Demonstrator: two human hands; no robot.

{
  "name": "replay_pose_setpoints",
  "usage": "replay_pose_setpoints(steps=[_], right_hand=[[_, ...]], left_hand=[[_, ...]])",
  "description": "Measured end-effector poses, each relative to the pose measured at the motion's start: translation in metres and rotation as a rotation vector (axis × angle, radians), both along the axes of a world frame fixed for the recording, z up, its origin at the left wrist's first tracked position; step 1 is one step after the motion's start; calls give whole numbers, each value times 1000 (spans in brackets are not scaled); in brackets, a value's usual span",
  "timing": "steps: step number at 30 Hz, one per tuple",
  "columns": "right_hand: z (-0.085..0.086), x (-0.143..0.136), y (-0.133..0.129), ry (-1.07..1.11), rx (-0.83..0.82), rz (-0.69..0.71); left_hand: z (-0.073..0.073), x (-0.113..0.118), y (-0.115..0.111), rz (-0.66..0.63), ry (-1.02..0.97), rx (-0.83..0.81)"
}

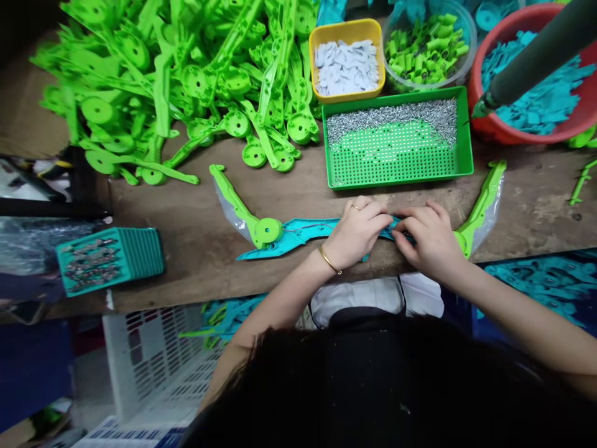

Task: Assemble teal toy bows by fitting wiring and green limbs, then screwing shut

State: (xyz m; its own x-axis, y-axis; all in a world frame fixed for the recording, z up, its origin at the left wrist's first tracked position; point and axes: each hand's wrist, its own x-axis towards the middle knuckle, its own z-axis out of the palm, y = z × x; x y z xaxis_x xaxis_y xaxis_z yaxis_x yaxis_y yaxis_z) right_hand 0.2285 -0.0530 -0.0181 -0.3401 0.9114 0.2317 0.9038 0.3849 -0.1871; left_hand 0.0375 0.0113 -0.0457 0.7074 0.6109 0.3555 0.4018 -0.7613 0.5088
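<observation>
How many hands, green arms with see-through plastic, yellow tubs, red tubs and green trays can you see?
Hands: 2, left hand and right hand
Green arms with see-through plastic: 2
Yellow tub: 1
Red tub: 1
Green tray: 1
Total: 7

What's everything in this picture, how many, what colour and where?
loose green parts: countless, green, back left
yellow bin: one, yellow, back middle
white pieces: many, white, inside
clear bowl: one, clear, right of bin
bowl parts: many, mostly green, inside
red tub: one, red, back right
blue pieces: many, blue, inside
green tray: one, green, beyond hands
metal bits: many, silver, inside
teal containers: a stack, teal, left
white crate: one, white, lower left
dark pole: one, dark, top right
wooden table: one, brown, middle
blue part: one, blue, under both hands
green arms: two, green, at its ends
left hand: one, gold ring, middle
right hand: one, bare, middle
</observation>
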Motion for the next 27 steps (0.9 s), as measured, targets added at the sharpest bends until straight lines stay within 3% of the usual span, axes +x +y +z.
replay_pose_setpoints(steps=[4, 11, 27], right_hand=[[-1, -2, 0, 6, -57, -38], [1, -7, 1, -17, -120, -102], [3, -16, 5, -46, -204, -235]], left_hand=[[-3, -3, 5, -85, -18, 34], [-6, 0, 2, -56, 46, 156], [-6, -3, -4, -67, 57, 207]])
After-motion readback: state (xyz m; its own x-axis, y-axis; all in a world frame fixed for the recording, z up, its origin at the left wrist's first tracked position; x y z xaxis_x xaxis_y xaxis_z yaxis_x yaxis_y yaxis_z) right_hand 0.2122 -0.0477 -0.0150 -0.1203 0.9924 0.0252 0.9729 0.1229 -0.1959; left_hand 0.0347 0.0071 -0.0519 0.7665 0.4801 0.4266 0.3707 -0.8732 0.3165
